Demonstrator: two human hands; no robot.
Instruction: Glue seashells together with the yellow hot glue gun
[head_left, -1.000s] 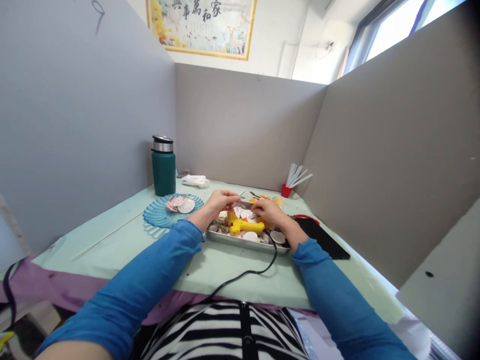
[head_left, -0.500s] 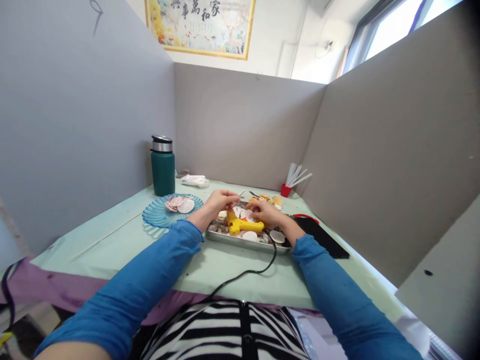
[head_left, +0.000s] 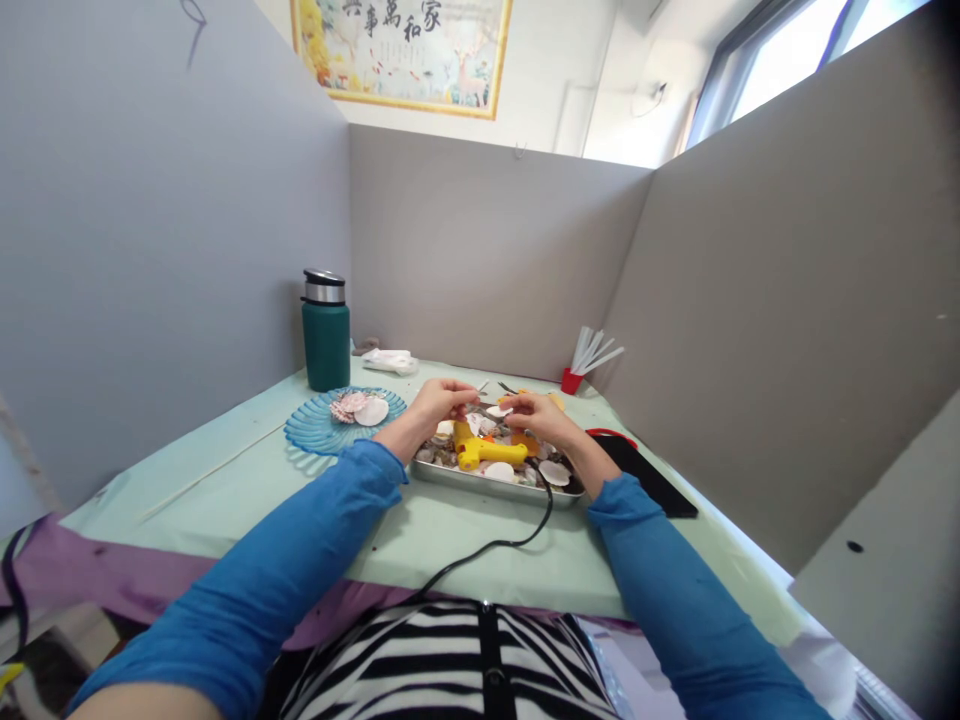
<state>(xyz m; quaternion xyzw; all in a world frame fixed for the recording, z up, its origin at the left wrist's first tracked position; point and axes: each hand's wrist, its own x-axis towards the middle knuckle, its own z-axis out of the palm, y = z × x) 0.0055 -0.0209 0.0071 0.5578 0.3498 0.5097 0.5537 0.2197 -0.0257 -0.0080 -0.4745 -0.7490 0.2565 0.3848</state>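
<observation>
My left hand (head_left: 445,401) is over the left part of a metal tray (head_left: 469,481), thumb and fingers pinched together. What sits in that pinch is too small to make out. A thin white stick (head_left: 484,386) shows just beyond its fingertips. Above the tray's right side, my right hand (head_left: 541,418) pinches a white shell (head_left: 498,411) at its fingertips. Several shells fill the tray, among them a flat white one (head_left: 555,472). Lying across them between my hands is a yellow glue gun (head_left: 487,453), its black cord (head_left: 491,545) running toward me.
On the left, a ribbed blue glass plate (head_left: 311,428) carries a shell cluster (head_left: 360,408), with a green bottle (head_left: 327,345) behind. A long thin stick (head_left: 217,472) lies nearby. A red cup (head_left: 572,381) of white sticks stands back right. A black flat object (head_left: 649,478) lies right.
My right hand has risen slightly from the shells in the tray, and a white shell now shows at its fingertips. My left hand has stayed nearly in place.
</observation>
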